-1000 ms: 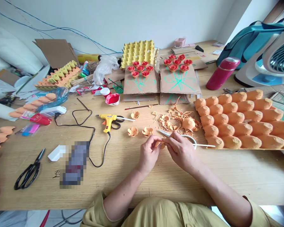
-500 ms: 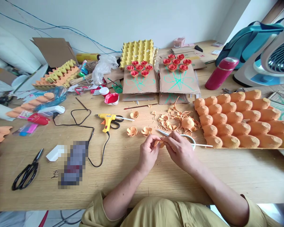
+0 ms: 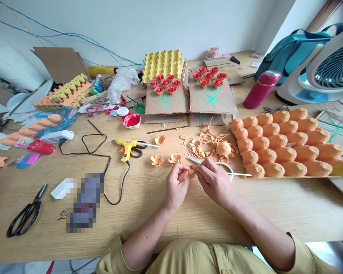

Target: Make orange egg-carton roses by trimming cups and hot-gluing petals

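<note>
Between the fingertips of both hands is a small orange egg-carton flower (image 3: 191,174), its petals partly hidden. My left hand (image 3: 175,186) pinches it from the left, and my right hand (image 3: 215,182) closes on its right side. Just beyond my fingers lie white-handled scissors (image 3: 194,161), partly covered by my right hand. Three cut carton blossoms are left of there, among them a cup-shaped one (image 3: 175,159). Torn carton scraps (image 3: 207,146) are heaped behind the scissors. A yellow glue gun (image 3: 128,147) with a white glue stick rests farther left.
An orange egg tray (image 3: 280,146) occupies the right side, with a magenta flask (image 3: 262,89) and a fan (image 3: 322,72) behind. Red flowers stand on two cardboard panels (image 3: 167,102). Black scissors (image 3: 27,215), a power cord (image 3: 107,179) and a red paint cup (image 3: 132,121) lie leftward.
The view has shifted slightly, so most things sit a little farther left. Both hands keep their pinch on the carton flower, with only small finger movement. At the left edge, another person's arm has mostly withdrawn.
</note>
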The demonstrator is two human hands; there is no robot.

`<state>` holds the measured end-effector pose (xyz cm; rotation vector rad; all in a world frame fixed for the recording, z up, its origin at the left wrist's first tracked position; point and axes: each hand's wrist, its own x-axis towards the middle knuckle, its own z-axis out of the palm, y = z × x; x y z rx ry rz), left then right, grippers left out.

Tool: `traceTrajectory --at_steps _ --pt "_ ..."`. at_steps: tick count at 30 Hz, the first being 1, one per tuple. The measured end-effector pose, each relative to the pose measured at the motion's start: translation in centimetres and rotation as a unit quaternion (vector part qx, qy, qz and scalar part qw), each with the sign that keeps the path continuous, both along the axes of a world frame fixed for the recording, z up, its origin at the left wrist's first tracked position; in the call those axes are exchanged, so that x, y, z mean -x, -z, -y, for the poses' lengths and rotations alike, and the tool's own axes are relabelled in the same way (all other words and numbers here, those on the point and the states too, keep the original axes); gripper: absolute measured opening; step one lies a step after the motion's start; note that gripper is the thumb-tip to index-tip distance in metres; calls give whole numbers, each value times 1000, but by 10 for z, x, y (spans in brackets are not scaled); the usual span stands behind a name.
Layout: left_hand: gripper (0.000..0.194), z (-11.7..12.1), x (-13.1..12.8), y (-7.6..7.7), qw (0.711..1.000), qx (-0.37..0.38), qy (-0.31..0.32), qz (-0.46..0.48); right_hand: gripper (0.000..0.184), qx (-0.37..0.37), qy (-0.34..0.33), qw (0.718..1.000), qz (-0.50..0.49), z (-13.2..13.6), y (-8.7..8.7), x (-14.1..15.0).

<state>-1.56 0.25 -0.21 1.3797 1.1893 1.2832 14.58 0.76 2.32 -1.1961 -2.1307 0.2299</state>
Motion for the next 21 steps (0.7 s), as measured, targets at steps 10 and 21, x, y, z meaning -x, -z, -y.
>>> traceTrajectory --at_steps 10,21 --pt "7 -2 -1 1 998 54 7 19 28 -58 13 995 77 1 3 -2" --pt "13 -7 -1 -4 993 79 -8 87 19 62 43 997 -34 0 -4 -3"
